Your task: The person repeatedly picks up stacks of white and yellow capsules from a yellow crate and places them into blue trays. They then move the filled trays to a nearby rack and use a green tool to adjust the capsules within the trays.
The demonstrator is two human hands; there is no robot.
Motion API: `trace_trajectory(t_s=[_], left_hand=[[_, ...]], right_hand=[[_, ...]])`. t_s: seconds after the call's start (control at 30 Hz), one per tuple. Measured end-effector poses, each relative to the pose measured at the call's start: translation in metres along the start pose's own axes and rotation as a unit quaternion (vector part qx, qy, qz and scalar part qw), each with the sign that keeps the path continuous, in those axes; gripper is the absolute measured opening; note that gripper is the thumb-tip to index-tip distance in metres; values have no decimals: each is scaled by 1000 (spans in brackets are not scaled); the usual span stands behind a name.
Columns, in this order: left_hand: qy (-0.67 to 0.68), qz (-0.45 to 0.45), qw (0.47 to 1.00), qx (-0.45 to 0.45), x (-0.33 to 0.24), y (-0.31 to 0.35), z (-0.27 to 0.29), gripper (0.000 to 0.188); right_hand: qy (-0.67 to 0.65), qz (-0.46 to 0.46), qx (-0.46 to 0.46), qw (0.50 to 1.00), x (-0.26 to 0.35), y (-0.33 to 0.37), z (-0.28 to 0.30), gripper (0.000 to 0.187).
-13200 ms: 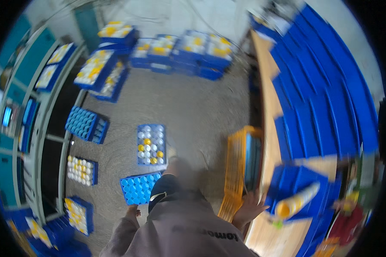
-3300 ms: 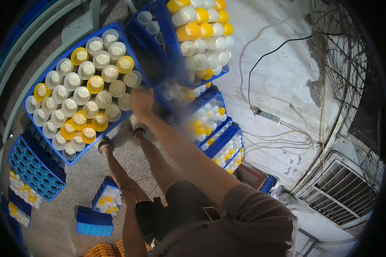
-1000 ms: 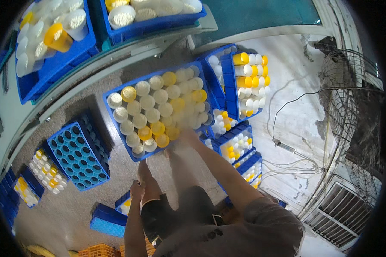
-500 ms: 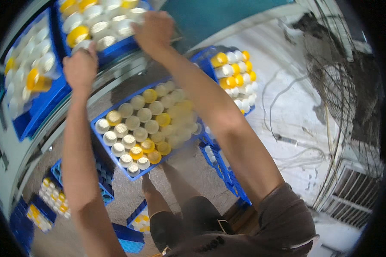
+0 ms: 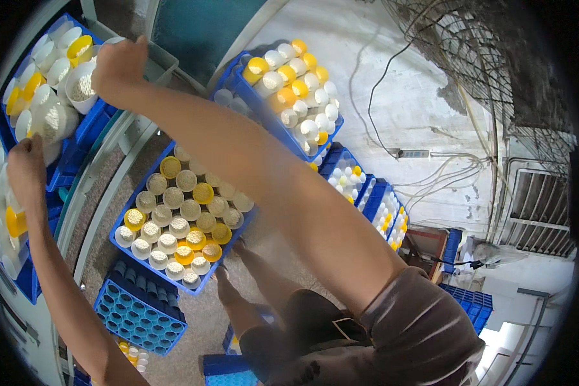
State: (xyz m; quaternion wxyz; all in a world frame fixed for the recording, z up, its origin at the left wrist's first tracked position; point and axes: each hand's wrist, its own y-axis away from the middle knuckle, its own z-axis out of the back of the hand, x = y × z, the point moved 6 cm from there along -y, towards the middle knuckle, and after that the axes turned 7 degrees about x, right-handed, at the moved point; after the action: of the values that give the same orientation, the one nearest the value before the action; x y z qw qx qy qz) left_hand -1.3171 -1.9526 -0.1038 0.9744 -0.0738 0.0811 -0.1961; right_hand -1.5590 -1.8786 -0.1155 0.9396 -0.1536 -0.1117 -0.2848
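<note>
Work now shifts up to a blue plastic crate's (image 5: 89, 138) white round cups (image 5: 55, 119), left hand (image 5: 26, 168) and right hand (image 5: 120, 72) curled, hold unclear.

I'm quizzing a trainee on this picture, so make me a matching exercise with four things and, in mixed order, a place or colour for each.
1. left hand
2. right hand
3. power strip
4. shorts

A. dark, nearly black
B. at the cups, higher in the picture than the other hand
C. against the white wall
D. at the cups, lower in the picture than the other hand

Pairs: 1-D; 2-B; 3-C; 4-A
</note>
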Motion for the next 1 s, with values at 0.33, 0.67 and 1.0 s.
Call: trace_trajectory(t_s=[0.33,0.67,1.0], left_hand=[[210,-84,971,76,-144,251,76,19],[405,-68,892,188,-421,435,-79,18],[439,-19,890,122,-585,421,-192,16]], right_hand=[[-140,-79,150,976,-227,266,139,35],[161,-141,233,949,-522,384,181,39],[78,-165,63,981,-696,284,138,34]])
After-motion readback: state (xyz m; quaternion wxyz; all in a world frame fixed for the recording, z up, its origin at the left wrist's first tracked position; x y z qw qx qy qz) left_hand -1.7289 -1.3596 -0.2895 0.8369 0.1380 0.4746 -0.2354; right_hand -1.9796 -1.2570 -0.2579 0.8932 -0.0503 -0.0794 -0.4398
